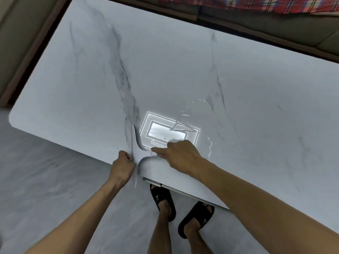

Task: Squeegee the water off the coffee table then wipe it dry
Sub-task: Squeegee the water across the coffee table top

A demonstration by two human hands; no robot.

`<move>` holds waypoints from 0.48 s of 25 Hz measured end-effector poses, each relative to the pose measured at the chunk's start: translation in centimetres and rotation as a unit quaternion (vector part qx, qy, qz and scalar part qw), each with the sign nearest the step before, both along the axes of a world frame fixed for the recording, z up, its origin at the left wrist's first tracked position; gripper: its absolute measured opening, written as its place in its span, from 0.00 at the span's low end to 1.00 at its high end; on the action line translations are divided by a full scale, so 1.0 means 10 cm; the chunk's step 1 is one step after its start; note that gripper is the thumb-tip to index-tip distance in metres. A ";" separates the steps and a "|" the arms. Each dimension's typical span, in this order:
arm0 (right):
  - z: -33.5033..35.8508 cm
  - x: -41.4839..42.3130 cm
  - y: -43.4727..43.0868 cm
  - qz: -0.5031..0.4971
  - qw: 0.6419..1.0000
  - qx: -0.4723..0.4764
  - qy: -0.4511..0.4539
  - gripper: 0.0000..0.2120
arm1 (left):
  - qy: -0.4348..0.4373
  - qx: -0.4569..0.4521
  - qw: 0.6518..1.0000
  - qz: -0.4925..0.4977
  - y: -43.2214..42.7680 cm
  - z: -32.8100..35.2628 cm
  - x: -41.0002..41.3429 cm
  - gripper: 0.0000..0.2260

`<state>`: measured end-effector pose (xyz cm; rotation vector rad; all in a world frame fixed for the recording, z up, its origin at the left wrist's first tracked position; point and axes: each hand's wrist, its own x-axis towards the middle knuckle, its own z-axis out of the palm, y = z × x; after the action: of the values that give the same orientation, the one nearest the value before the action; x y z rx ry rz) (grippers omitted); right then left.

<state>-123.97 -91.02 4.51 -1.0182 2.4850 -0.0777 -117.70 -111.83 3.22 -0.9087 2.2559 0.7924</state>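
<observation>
Squeegee (pixel 135 153): white, T-shaped, lying on the marble table (pixel 183 70) at its near edge. The blade runs roughly away from the person. Its near end sticks out past the edge, over the floor (pixel 45 180). The handle points to the right from the blade's middle.

Left hand (pixel 122 167): on the squeegee's left side, at the near half of the blade. Fingers are curled against the blade's back and hold it; the thumb is not clearly visible.

Right hand (pixel 180 155): on the squeegee's right, over the handle's end. Fingers are curled down around the handle, with the forefinger reaching along it toward the blade.

Water (pixel 210 147): thin bright streaks and a small puddle to the right of the squeegee and beyond the right hand. They are well apart from the blade.

Light reflection (pixel 165 132): a bright rectangle on the tabletop, just right of the squeegee's far blade half.

Sandals (pixel 162 200): black, on both feet, on the floor nearer than the squeegee and to its right.

Sofa (pixel 256 24): far beyond the squeegee, along the table's far side, with plaid cloth (pixel 238 4) on it.
</observation>
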 end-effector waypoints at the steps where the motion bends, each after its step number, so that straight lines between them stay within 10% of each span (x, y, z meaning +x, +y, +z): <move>1: 0.00 -0.02 0.11 -0.014 1.000 0.002 -0.003 0.21 | -0.015 0.010 1.000 -0.011 -0.01 -0.01 -0.02 0.03; 12: 0.70 -0.08 1.82 -0.223 0.969 0.109 0.017 0.19 | -0.031 0.087 0.991 -0.096 0.22 0.08 -0.66 0.03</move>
<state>-124.77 -72.82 11.47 -0.3632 2.6370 0.0741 -124.29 -109.67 4.06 -0.6168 2.1440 0.8452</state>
